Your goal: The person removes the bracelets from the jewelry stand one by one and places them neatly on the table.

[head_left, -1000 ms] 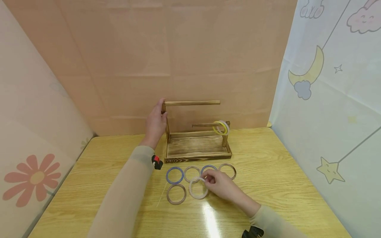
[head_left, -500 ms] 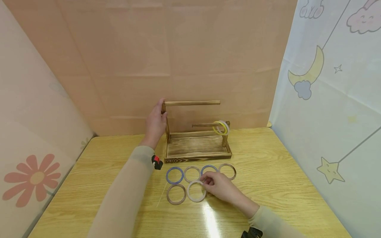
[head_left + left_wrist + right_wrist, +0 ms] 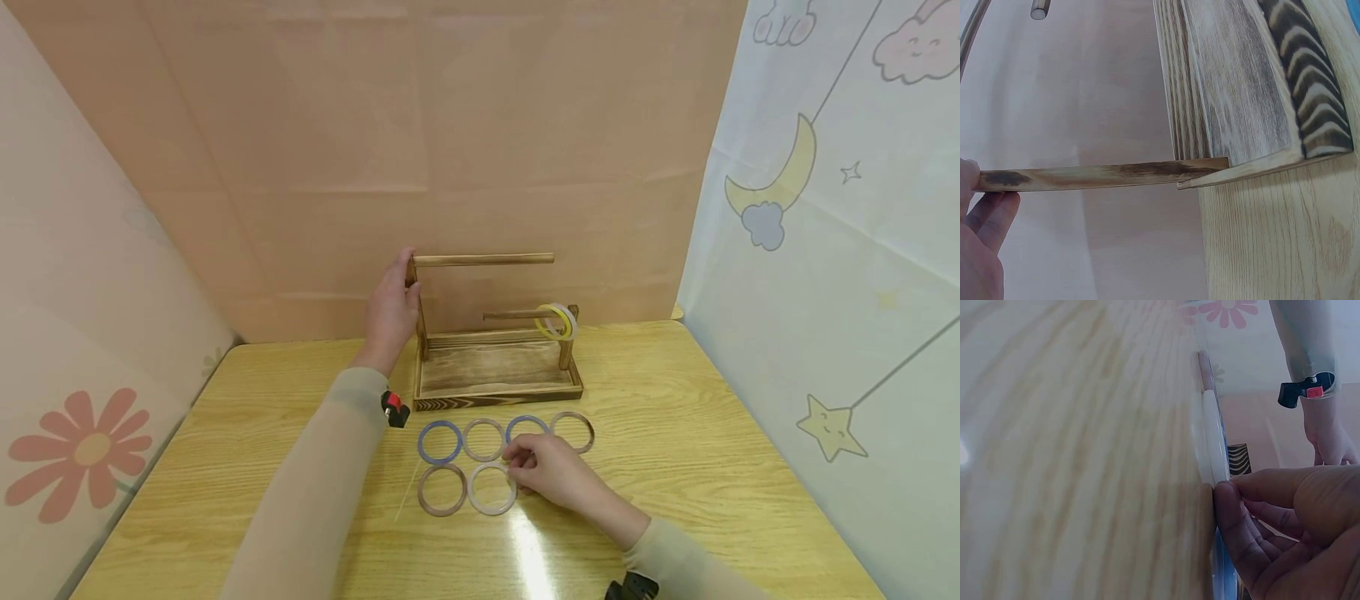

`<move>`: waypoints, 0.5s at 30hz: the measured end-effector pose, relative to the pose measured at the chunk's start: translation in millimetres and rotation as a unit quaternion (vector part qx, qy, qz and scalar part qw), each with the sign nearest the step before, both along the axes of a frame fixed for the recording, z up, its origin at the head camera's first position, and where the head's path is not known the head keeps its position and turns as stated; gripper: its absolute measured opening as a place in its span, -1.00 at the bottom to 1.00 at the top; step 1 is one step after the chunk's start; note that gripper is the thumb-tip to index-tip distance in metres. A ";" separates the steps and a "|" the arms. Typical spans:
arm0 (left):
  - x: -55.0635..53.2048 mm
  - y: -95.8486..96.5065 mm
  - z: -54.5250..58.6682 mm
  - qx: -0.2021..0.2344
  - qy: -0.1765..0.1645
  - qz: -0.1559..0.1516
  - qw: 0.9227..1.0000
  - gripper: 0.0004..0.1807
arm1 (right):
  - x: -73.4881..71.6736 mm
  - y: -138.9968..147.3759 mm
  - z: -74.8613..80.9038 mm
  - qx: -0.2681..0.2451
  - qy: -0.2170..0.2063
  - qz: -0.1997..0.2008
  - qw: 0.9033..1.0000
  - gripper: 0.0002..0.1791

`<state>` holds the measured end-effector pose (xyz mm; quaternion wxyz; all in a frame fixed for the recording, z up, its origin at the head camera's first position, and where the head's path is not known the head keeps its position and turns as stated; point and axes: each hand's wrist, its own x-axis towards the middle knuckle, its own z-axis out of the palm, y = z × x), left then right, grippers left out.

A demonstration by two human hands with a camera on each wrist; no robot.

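1. Gripping the wooden rack [image 3: 498,403] by its tall upright [image 3: 422,325]: your left hand [image 3: 392,312].
2. Your right hand [image 3: 553,472] pinches the edge of the white ring [image 3: 491,512], which lies on the table [image 3: 637,375] in front of the rack.
3. Yellow ring [image 3: 553,338] hangs on the rack's lower peg [image 3: 510,316].
4. One blue ring [image 3: 440,462]: near the rack, front left.

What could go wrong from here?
The right hand pinches the white ring near the blue ring it partly covers; letting go might nudge that one.

The left hand grips the upright of the wooden rack; a tug could shift it, perhaps sliding the yellow ring along the lower bar.
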<state>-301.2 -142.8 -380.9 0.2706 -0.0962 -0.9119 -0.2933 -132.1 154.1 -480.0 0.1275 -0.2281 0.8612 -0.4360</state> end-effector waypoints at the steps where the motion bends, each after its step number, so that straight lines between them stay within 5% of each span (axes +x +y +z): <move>1: 0.3 0.2 0.4 0.001 0.001 -0.001 1.000 -0.29 | 0.1 -0.3 0.0 0.002 0.001 -0.001 1.000 -0.86; 15: 2.9 -0.7 2.1 0.000 0.007 -0.009 1.000 -0.29 | 2.6 -4.4 1.1 -0.001 -0.004 -0.006 1.000 -0.89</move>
